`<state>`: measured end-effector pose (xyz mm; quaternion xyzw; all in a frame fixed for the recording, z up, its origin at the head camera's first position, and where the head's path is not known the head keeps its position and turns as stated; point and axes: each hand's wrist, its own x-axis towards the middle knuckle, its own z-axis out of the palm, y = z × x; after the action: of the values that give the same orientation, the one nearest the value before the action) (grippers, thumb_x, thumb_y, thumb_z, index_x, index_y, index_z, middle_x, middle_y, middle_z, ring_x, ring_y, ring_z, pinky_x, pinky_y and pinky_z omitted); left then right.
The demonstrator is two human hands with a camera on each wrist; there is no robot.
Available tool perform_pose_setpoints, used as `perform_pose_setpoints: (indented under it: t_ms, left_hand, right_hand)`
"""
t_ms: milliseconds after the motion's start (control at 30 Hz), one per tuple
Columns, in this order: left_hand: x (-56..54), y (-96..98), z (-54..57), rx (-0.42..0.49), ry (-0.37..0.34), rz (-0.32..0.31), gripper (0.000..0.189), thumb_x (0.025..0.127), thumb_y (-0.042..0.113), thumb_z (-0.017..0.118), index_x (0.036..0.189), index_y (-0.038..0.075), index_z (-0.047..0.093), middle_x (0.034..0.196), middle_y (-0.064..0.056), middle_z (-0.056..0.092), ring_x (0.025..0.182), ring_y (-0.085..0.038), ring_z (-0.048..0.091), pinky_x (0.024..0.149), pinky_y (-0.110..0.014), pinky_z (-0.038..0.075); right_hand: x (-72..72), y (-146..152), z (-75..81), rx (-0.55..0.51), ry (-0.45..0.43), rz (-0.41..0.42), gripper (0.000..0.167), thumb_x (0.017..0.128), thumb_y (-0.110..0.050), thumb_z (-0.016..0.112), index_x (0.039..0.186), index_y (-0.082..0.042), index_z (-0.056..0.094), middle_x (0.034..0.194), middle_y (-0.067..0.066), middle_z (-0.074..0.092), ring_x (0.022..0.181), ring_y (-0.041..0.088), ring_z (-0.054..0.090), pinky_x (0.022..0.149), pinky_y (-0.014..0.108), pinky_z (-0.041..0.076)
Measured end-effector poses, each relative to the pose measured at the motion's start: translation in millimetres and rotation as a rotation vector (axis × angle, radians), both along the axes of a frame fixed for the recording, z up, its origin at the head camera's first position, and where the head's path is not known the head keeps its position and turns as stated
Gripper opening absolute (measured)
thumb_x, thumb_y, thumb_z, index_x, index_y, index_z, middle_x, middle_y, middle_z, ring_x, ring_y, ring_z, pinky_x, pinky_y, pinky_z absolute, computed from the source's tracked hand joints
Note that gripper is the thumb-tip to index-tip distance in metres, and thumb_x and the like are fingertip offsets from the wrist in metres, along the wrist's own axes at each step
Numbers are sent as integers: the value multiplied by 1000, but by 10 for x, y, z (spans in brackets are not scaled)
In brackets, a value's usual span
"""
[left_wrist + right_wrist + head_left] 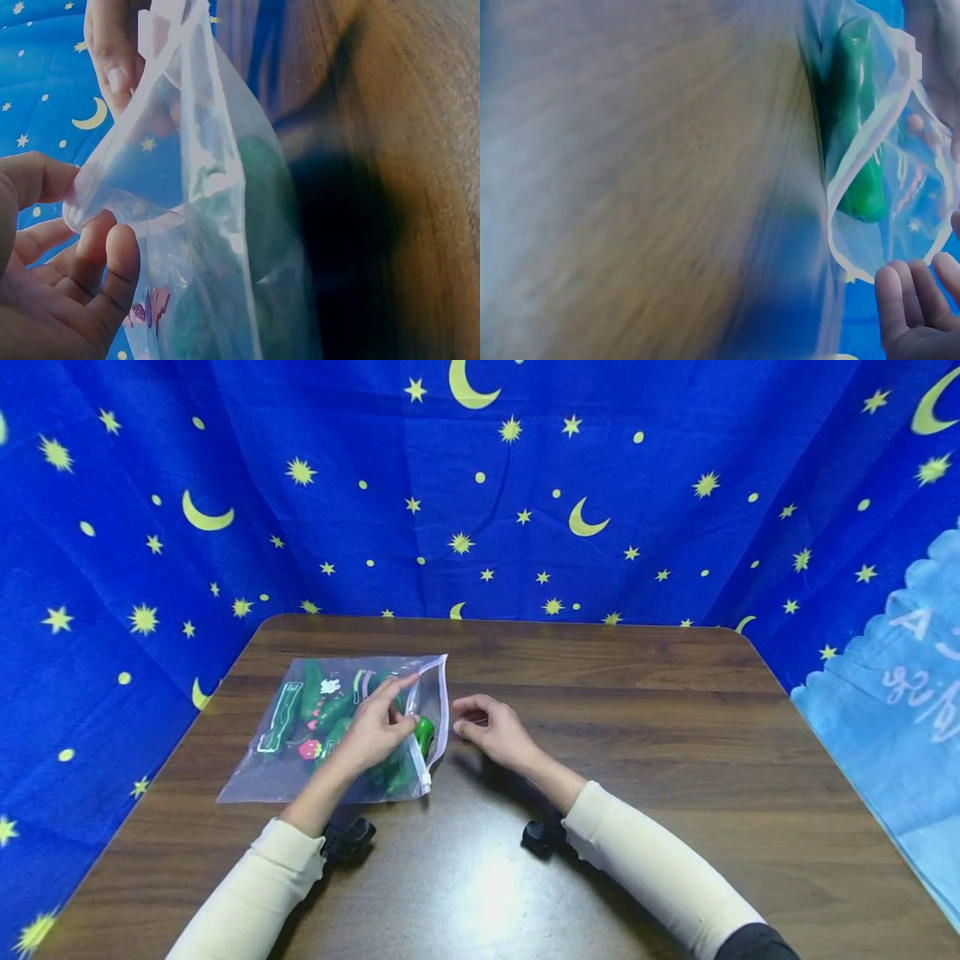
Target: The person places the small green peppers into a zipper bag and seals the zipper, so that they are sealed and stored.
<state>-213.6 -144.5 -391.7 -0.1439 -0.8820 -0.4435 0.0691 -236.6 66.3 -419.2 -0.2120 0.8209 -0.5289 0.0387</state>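
Note:
A clear zip bag (255,781) with printed pictures lies on the left of the table, its mouth facing right and gaping. Several green vegetable-shaped things show through the plastic. One of them, a long glossy green piece (864,112), lies just inside the mouth. My left hand (372,732) reaches over the bag, and its thumb and fingers pinch the upper lip (84,196) of the mouth, lifting it. My right hand (491,727) is just right of the mouth with bent fingers and nothing in them. Its fingertips (890,281) appear right by the white rim.
The brown wooden table (637,735) extends to the right of the bag. A blue cloth (525,468) with yellow moons and stars hangs behind and at the sides. A light blue cloth (900,693) with white lettering hangs at the right. The zip slider (426,781) sits at the bag's near corner.

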Motion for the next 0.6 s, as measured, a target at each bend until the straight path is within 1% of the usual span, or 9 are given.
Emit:
perform_pose_setpoints:
  t_ms: [100,200,333,433,500,600]
  left_hand:
    - [3,23,-26,-53,15,7,62,80,5,65,139,7,45,128,-16,52,66,-9,48,53,-18,44]
    - [3,58,-56,-127,13,14,62,81,11,67,139,6,45,132,-16,51,67,-9,51,57,-20,46]
    - [15,109,-89,-193,7,8,61,82,16,67,138,5,46,129,-14,53,68,-11,52,60,-23,45]
    - [22,144,-115,-223,32,-2,59,82,17,67,136,3,47,129,-14,53,68,-12,53,62,-27,46]
    - [27,165,-129,-238,50,-5,58,82,17,67,135,2,48,130,-15,53,70,-15,55,66,-31,49]
    - [41,192,-154,-281,75,-7,56,84,19,66,134,2,49,132,-15,52,82,-22,61,79,-40,53]
  right_hand:
    - [16,59,0,-2,-10,-16,34,85,-10,65,117,0,61,112,15,66,100,27,65,90,37,54]
    - [25,116,-10,-13,-16,-27,34,85,-10,65,117,0,61,112,16,66,98,27,65,90,39,54]
    - [32,173,-32,-15,-10,-38,33,84,-10,66,116,-1,62,111,18,66,96,28,65,88,38,54]
    - [37,205,-47,-6,-6,-45,34,84,-9,66,116,0,62,111,18,66,96,28,65,88,37,55]
    - [45,223,-54,5,-11,-50,34,84,-9,66,117,0,61,111,17,66,97,27,65,88,35,54]
    - [60,241,-62,12,-23,-53,35,84,-10,66,117,0,61,111,17,66,96,27,65,88,35,55]
